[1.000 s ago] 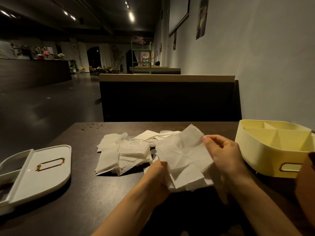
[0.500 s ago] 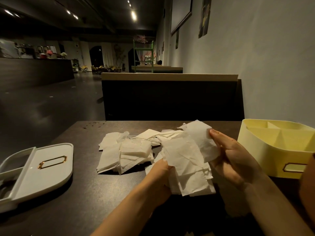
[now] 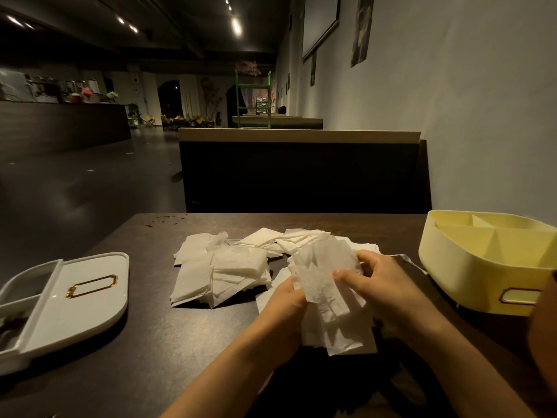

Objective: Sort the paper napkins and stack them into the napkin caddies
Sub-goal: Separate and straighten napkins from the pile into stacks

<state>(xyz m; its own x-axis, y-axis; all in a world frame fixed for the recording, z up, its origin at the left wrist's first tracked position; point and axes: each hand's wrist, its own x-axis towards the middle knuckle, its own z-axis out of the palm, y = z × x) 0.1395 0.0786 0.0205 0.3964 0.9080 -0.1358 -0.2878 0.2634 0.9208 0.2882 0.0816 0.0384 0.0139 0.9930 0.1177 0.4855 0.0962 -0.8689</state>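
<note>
Right hand [image 3: 382, 285] swung back in vs half a sec ago, thumb now pinching the crumpled white paper napkin bundle [image 3: 328, 300]; left hand [image 3: 283, 306] grips its left edge. Bundle's long axis points toward me. Pale yellow plastic divided caddy [image 3: 470, 267] sits to the right, so rt hand's nearer imo.

A dark table [image 3: 180, 342] carries a loose heap of paper napkins [image 3: 223, 273] at its middle. A white caddy [image 3: 75, 297] lies at the left edge and a yellow caddy [image 3: 470, 276] at the right edge; dark specks [image 3: 164, 220] dot the far left corner.
</note>
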